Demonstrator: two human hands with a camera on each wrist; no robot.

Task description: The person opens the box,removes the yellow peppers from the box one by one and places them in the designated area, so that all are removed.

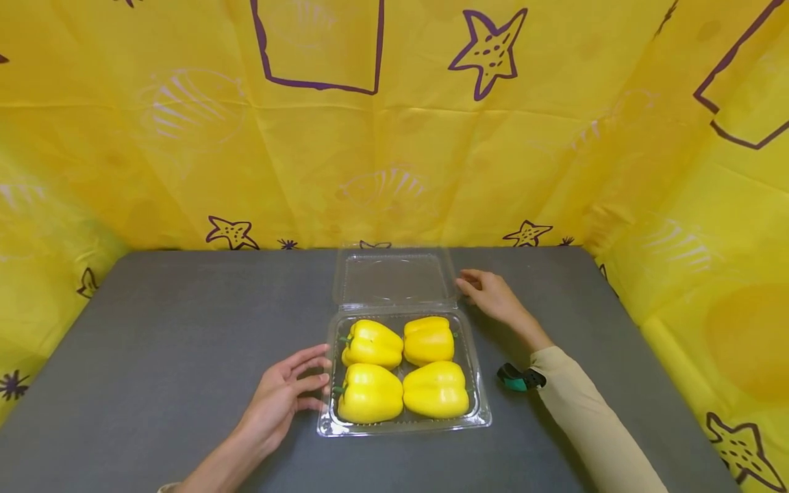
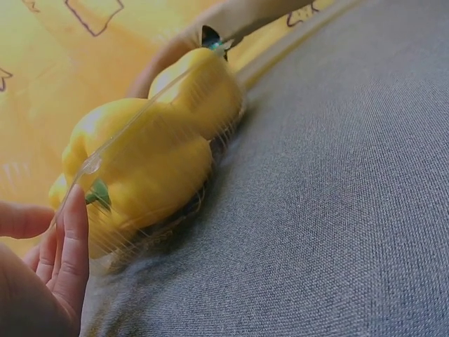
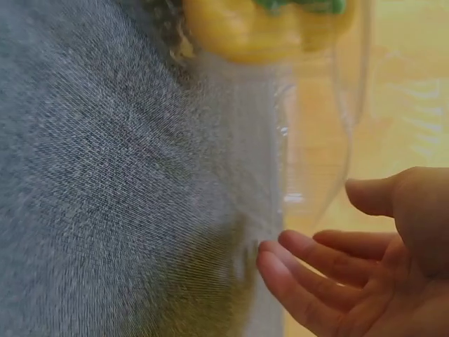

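Note:
A clear plastic clamshell tray (image 1: 481, 394) sits mid-table with its lid (image 1: 394, 277) lying open flat behind it. Several yellow bell peppers (image 1: 370, 392) fill the tray in two rows. My left hand (image 1: 290, 390) rests open beside the tray's left wall, fingertips (image 2: 74, 232) touching the plastic next to a pepper (image 2: 151, 158). My right hand (image 1: 487, 291) lies open at the lid's right edge, fingers (image 3: 309, 270) relaxed against the clear lid (image 3: 316, 140).
The grey table (image 1: 154, 329) is walled on three sides by a yellow sheet with purple starfish prints (image 1: 490, 48). A beige sleeve (image 1: 585, 418) and a green and black wrist device (image 1: 518, 378) lie right of the tray.

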